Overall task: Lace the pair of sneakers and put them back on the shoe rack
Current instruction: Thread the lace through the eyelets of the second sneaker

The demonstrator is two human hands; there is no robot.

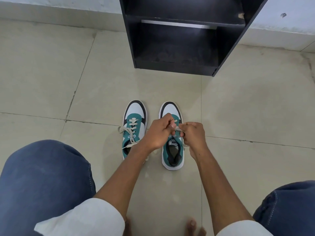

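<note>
Two teal, white and black sneakers stand side by side on the floor, toes pointing away from me. The left sneaker (134, 128) has its cream lace threaded, with loose ends trailing to the left and down. Over the right sneaker (173, 150) both hands meet above the eyelets. My left hand (157, 133) pinches the cream lace (178, 128), and my right hand (193, 136) grips the same lace from the other side. The laced part of the right sneaker is mostly hidden by my fingers.
A black shoe rack (179, 40) with open shelves stands on the tiled floor just beyond the sneakers, against a pale wall. My knees in blue trousers fill the lower left and lower right corners. Bare toes show at the bottom edge.
</note>
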